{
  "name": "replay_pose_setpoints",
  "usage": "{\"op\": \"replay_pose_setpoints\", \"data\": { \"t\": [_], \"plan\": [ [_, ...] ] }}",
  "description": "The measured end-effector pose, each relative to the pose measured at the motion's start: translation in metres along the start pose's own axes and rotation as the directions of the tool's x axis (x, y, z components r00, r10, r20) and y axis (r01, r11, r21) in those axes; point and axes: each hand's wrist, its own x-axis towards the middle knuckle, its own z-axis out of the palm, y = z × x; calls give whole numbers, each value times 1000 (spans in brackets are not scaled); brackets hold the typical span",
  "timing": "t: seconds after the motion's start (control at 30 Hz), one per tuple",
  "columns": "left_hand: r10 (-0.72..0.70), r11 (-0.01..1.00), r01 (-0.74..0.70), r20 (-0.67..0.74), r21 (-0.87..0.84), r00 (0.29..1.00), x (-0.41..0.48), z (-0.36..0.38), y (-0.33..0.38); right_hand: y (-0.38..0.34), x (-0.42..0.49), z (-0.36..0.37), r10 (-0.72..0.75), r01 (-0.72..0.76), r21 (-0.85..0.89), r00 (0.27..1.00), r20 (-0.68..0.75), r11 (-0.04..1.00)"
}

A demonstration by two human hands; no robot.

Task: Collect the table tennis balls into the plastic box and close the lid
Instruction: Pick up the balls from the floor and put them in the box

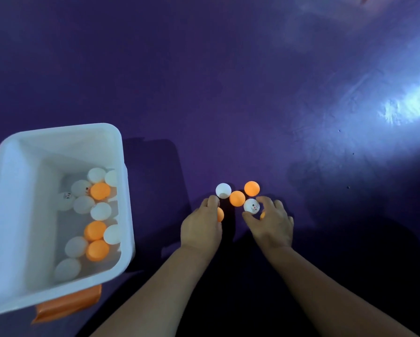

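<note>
- Head view: the box (58, 129) stood open, with white and orange balls (99, 190) lying inside.
- An orange lid (68, 305) stuck out from under the box's near edge.
- Right of the box, three loose balls (237, 198) lay clustered on the purple surface (228, 93).
- The left hand (201, 227), nearer the box, curled its fingers round an orange ball (220, 214).
- The right hand (272, 224), farther from the box, gripped a printed ball (251, 205) between thumb and fingers.
</note>
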Motion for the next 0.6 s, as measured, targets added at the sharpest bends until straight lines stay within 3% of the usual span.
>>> {"op": "replay_pose_setpoints", "data": {
  "t": [0.13,0.27,0.37,0.43,0.5,0.6],
  "plan": [
    [-75,994,73,-26,-84,997,-1,-11,4,-2,-7,0,21,-9,80,989,-145,997],
    [-129,941,89,-105,-326,986,0,-41,13,-35,-20,-5,121,-2,408,956,-267,913],
    [-171,848,32,-216,-529,961,-3,-77,12,-89,-34,-18,99,64,733,979,-176,677],
    [-230,783,-1,-291,-622,929,-5,-104,3,-128,-46,-28,-7,94,819,994,-109,565],
    [-346,735,7,-367,-678,863,-5,-134,-14,-165,-58,-34,-131,65,876,991,-2,478],
    [-540,699,86,-446,-710,714,-9,-169,-49,-213,-73,-36,-296,-9,896,942,156,444]
  ]
}}
